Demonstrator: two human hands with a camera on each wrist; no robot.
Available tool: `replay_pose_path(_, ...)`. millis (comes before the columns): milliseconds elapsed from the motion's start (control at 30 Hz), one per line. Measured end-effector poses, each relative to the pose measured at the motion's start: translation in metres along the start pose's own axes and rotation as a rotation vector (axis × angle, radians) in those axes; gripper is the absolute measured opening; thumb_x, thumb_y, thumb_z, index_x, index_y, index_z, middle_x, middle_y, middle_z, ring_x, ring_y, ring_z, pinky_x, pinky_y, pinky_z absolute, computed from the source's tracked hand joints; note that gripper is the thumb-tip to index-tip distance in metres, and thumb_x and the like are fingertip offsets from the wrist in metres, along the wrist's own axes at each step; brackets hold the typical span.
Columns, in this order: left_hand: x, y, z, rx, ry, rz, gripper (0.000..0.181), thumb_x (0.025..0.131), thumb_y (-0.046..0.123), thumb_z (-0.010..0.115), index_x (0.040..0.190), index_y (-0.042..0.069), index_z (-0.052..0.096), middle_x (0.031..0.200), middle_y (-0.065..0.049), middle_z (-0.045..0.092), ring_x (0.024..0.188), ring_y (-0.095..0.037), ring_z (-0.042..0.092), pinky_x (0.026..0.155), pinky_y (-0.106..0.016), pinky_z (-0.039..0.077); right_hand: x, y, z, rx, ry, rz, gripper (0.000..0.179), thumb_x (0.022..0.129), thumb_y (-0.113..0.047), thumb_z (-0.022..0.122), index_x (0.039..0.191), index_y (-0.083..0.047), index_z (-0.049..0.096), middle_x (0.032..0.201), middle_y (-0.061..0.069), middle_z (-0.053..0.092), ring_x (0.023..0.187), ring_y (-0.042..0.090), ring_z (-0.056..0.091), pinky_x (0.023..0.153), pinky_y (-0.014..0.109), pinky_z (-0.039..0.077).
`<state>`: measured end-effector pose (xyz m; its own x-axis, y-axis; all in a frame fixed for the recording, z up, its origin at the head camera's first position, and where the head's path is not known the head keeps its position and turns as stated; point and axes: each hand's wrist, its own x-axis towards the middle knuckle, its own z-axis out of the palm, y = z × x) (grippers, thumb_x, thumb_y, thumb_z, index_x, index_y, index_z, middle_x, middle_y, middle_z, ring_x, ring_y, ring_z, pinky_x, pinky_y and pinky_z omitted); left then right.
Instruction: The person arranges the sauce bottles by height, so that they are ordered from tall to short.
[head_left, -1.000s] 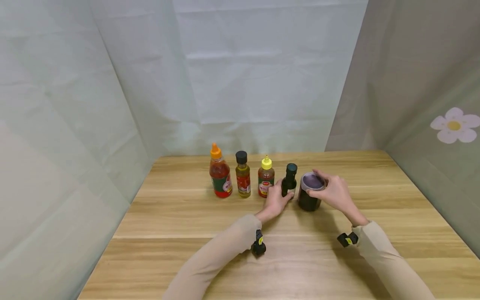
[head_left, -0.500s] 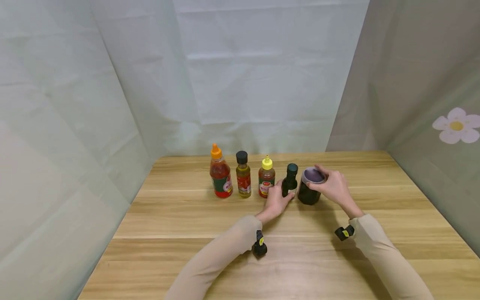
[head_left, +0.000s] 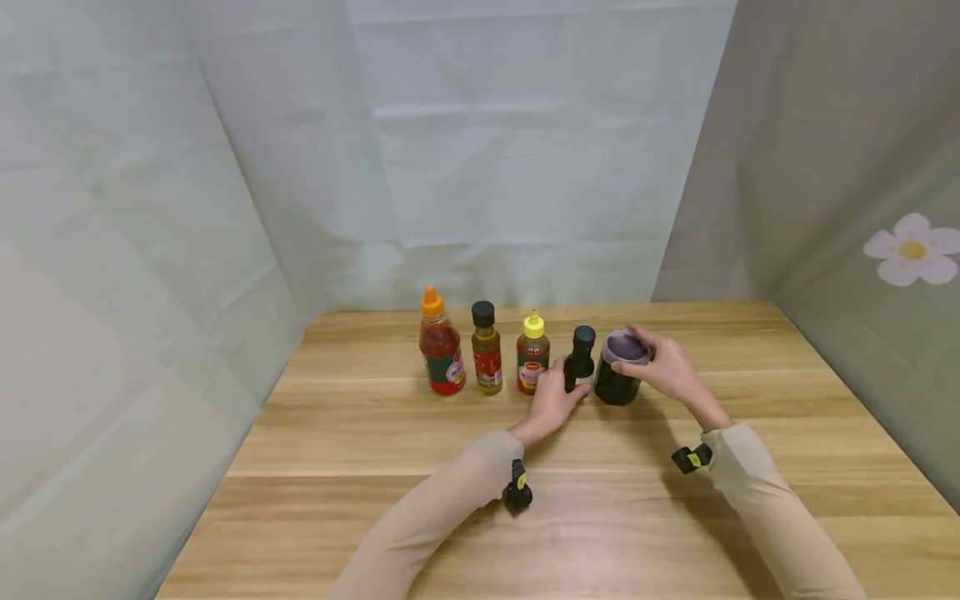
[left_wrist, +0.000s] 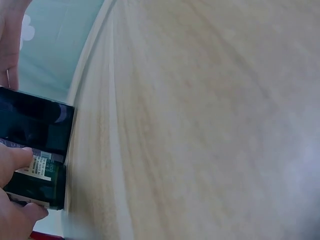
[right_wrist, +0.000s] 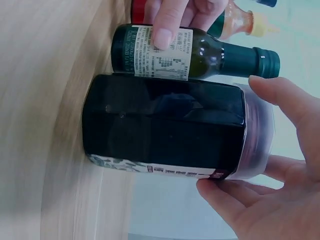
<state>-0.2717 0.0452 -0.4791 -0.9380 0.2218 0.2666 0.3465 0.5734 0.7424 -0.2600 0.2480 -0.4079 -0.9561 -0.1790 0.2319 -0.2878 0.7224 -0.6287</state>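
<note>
My left hand (head_left: 552, 402) grips a small dark green bottle (head_left: 582, 354) low on its body, thumb across the white label, as the right wrist view shows. Just right of that bottle stands a dark jar (right_wrist: 165, 125) with a pale purple lid (head_left: 627, 346). The fingers and thumb of my right hand (head_left: 670, 372) hold the jar around its lid. Both the bottle and the jar stand upright on the wooden table (head_left: 480, 483), side by side and very close. The left wrist view has only the lower parts of the bottle (left_wrist: 42, 185) and jar (left_wrist: 35, 117).
Left of the green bottle, in a row, stand a yellow-capped sauce bottle (head_left: 533, 354), a black-capped oil bottle (head_left: 487, 350) and an orange-capped red sauce bottle (head_left: 442, 346). Pale cloth (head_left: 517, 150) hangs behind the table. A cloth with a flower (head_left: 911, 250) hangs at the right.
My right hand has moved the jar slightly back, away from me, so it stands nearly level with the green bottle. The left hand has kept its place on the bottle.
</note>
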Motion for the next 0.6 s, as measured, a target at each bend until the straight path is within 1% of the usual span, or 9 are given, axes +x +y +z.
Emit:
replay_pose_path(100, -0.001, 0.0, -0.003, 0.01, -0.019, -0.018, 0.06, 0.087, 0.025, 0.073, 0.134, -0.002, 0.046, 0.118, -0.02, 0.066, 0.108, -0.027, 0.066, 0.09, -0.036, 0.056, -0.001, 0.001, 0.002, 0.025, -0.018, -0.02, 0.078, 0.085, -0.029, 0.074, 0.146, 0.003, 0.037, 0.136, 0.032, 0.05, 0.101, 0.038, 0.06, 0.078, 0.042, 0.056)
replay_pose_path(167, -0.002, 0.002, -0.005, 0.016, -0.036, -0.021, 0.066, 0.087, 0.027, 0.073, 0.137, -0.004, 0.042, 0.12, -0.021, 0.065, 0.109, -0.029, 0.065, 0.09, -0.037, 0.056, -0.004, 0.001, 0.002, 0.052, -0.002, -0.038, 0.076, 0.087, -0.026, 0.073, 0.146, 0.004, 0.037, 0.143, 0.033, 0.041, 0.118, 0.045, 0.052, 0.09, 0.052, 0.054)
replay_pose_path(233, -0.004, 0.005, -0.01, 0.012, -0.055, -0.024, 0.07, 0.087, 0.028, 0.073, 0.139, -0.004, 0.04, 0.121, -0.022, 0.064, 0.11, -0.03, 0.065, 0.091, -0.038, 0.056, -0.006, 0.001, 0.002, 0.097, 0.052, -0.063, 0.067, 0.088, -0.021, 0.071, 0.143, 0.004, 0.041, 0.145, 0.032, 0.038, 0.126, 0.048, 0.045, 0.095, 0.056, 0.05)
replay_pose_path(267, -0.006, 0.007, -0.013, 0.01, -0.066, -0.028, 0.071, 0.087, 0.028, 0.073, 0.14, -0.004, 0.038, 0.123, -0.023, 0.063, 0.112, -0.031, 0.064, 0.093, -0.039, 0.055, -0.008, 0.001, 0.002, 0.121, 0.098, -0.078, 0.061, 0.09, -0.019, 0.069, 0.14, 0.005, 0.045, 0.144, 0.032, 0.04, 0.126, 0.047, 0.046, 0.095, 0.054, 0.05)
replay_pose_path(333, -0.009, 0.011, -0.02, 0.009, -0.082, -0.022, 0.073, 0.088, 0.029, 0.072, 0.141, -0.005, 0.036, 0.125, -0.026, 0.061, 0.114, -0.034, 0.062, 0.095, -0.041, 0.054, -0.012, 0.001, 0.001, 0.156, 0.225, -0.118, 0.046, 0.092, -0.012, 0.066, 0.132, 0.006, 0.054, 0.138, 0.029, 0.048, 0.121, 0.036, 0.053, 0.093, 0.039, 0.056)
replay_pose_path(400, -0.015, 0.016, -0.03, 0.009, -0.11, -0.034, 0.07, 0.09, 0.031, 0.068, 0.141, -0.006, 0.038, 0.128, -0.027, 0.059, 0.117, -0.035, 0.06, 0.097, -0.043, 0.052, -0.016, 0.002, -0.001, 0.182, 0.36, -0.165, 0.033, 0.092, -0.004, 0.063, 0.123, 0.006, 0.061, 0.128, 0.026, 0.057, 0.113, 0.016, 0.059, 0.087, 0.019, 0.055)
replay_pose_path(467, -0.022, 0.019, -0.041, 0.026, -0.137, -0.031, 0.063, 0.093, 0.033, 0.064, 0.139, -0.006, 0.043, 0.129, -0.026, 0.059, 0.118, -0.035, 0.06, 0.098, -0.043, 0.052, -0.021, 0.004, -0.004, 0.183, 0.468, -0.212, 0.025, 0.09, 0.004, 0.062, 0.115, 0.006, 0.066, 0.118, 0.024, 0.064, 0.103, -0.003, 0.058, 0.08, 0.004, 0.049)
replay_pose_path(533, -0.029, 0.019, -0.055, 0.051, -0.158, -0.017, 0.055, 0.096, 0.033, 0.06, 0.134, -0.005, 0.05, 0.128, -0.023, 0.061, 0.108, -0.032, 0.065, 0.096, -0.041, 0.053, -0.026, 0.007, -0.007, 0.158, 0.517, -0.261, 0.025, 0.087, 0.01, 0.062, 0.111, 0.006, 0.068, 0.11, 0.024, 0.067, 0.096, -0.015, 0.053, 0.077, -0.002, 0.044)
replay_pose_path(600, -0.037, 0.016, -0.069, 0.064, -0.165, 0.024, 0.049, 0.097, 0.031, 0.058, 0.132, -0.003, 0.054, 0.127, -0.021, 0.062, 0.107, -0.031, 0.066, 0.096, -0.04, 0.053, -0.031, 0.009, -0.01, 0.104, 0.522, -0.319, 0.027, 0.084, 0.013, 0.063, 0.11, 0.006, 0.068, 0.107, 0.022, 0.068, 0.094, -0.012, 0.055, 0.078, -0.003, 0.043)
